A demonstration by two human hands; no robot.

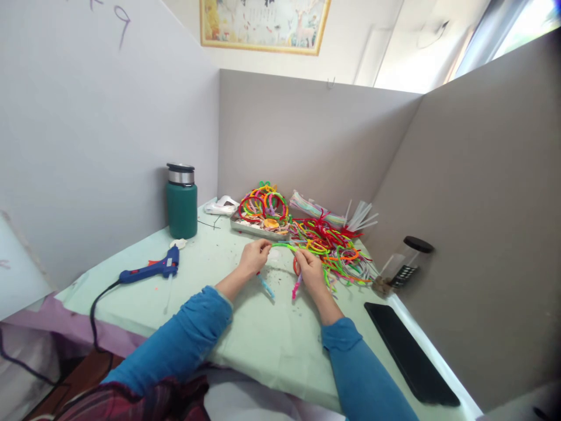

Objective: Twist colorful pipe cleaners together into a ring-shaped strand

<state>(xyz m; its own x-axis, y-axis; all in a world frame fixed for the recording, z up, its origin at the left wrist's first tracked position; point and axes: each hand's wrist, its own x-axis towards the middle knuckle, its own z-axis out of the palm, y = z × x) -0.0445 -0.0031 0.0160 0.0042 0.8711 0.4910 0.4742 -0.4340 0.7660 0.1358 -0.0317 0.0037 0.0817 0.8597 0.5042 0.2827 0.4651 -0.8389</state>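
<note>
One bright green fuzzy strip [283,245], just in front of the shallow silver metal tray [254,232], near its right end. Left hand [255,257] pinches the strip's left end; right hand [310,268] pinches the right. Tray contents: pale and orange flat pieces [272,223], multicoloured fuzzy hoops [265,202] heaped above. Right of tray: clear black-lidded jar [397,266], brown matter [382,286] at its base. Left of tray: dark green black-lidded bottle [182,207], contents hidden.

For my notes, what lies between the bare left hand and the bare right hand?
In the head view, a thin, arched, fuzzy bright-green strip spans from the left hand to the right hand.
</note>
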